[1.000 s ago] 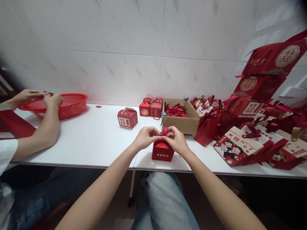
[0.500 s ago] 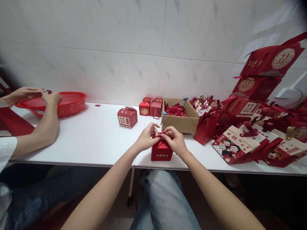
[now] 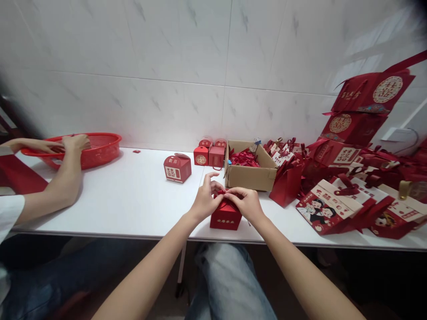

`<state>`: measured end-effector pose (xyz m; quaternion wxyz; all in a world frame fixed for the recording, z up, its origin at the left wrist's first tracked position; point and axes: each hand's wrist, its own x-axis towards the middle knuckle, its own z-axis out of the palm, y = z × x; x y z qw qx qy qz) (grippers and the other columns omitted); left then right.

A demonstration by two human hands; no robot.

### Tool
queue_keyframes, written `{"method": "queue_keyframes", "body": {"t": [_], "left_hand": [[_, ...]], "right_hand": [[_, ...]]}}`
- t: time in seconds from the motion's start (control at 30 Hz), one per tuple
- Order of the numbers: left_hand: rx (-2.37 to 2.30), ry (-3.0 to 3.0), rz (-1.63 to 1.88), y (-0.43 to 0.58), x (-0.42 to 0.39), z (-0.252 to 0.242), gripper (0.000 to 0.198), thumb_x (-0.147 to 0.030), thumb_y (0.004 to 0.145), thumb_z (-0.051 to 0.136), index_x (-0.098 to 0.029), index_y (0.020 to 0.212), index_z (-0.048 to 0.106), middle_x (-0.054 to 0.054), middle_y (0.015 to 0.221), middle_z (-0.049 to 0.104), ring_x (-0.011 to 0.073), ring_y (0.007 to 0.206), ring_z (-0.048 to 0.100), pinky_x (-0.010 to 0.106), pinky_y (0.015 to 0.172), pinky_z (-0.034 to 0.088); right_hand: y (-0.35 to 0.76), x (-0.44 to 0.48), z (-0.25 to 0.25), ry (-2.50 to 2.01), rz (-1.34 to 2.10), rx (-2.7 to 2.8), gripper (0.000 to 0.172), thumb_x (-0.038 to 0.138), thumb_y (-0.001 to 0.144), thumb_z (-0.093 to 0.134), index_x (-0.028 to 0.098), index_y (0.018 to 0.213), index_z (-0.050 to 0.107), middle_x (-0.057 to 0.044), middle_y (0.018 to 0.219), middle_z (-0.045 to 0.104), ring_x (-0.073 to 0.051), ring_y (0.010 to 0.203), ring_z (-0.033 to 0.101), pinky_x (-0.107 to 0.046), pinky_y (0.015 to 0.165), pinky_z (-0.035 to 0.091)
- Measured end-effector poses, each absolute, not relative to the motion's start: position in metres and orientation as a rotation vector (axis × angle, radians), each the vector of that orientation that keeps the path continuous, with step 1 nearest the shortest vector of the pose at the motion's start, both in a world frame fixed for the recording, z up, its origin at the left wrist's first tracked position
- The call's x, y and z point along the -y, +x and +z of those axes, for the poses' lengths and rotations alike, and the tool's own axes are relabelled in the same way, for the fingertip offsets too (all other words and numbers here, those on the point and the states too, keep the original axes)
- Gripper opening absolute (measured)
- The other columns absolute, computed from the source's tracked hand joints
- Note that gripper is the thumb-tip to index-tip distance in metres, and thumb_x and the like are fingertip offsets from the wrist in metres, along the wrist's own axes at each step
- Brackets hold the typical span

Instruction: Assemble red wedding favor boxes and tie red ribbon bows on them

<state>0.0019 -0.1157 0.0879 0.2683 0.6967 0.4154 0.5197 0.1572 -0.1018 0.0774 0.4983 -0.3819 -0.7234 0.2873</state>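
Observation:
A small red gift box point(image 3: 225, 219) with gold characters stands upright near the table's front edge. Both my hands meet over its top, where a red ribbon point(image 3: 221, 193) shows between the fingers. My left hand point(image 3: 207, 201) pinches the ribbon with thumb and fingertips, the other fingers curled above. From the other side my right hand point(image 3: 245, 202) pinches the ribbon too, its fingers pressed together. A thin cord end hangs to the right of the box. The exact shape of the knot or loop is hidden by my fingertips.
Behind my hands is a cardboard box point(image 3: 251, 178) holding red ribbons. A red and white gift box point(image 3: 177, 169) stands to the left, small red boxes point(image 3: 209, 156) at the wall. Gift bags point(image 3: 328, 206) crowd the right. A co-worker's hands point(image 3: 71, 143) are at a red basket point(image 3: 100, 151).
My fingers have shifted slightly over the ribbon, the right hand flatter and closer to the left. The co-worker's hands have lowered into the basket. The view has tilted up a little.

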Motion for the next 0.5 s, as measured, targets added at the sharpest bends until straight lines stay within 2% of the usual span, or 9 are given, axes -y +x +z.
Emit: {"method": "queue_keyframes", "body": {"t": [0.27,0.5], "left_hand": [[-1.106,1.836,1.411,0.001,0.116,0.088,0.048,-0.012,0.074,0.059,-0.022,0.114,0.035,-0.003,0.073,0.061,0.0141,0.073,0.062,0.029,0.073,0.049],[-1.154,1.902,1.44,0.002,0.12,0.089,0.047,-0.009,0.074,0.055,-0.022,0.115,0.037,-0.004,0.07,0.059,0.0131,0.069,0.06,0.027,0.07,0.048]], "right_hand": [[0.159,0.102,0.083,-0.985,0.63,1.784,0.011,0.028,0.075,0.065,0.024,0.074,0.076,-0.004,0.079,0.074,-0.022,0.075,0.067,-0.031,0.071,0.049],[0.162,0.098,0.091,-1.006,0.651,1.901,0.013,0.029,0.076,0.063,0.023,0.075,0.075,-0.004,0.075,0.073,-0.02,0.068,0.065,-0.029,0.063,0.046]]}}
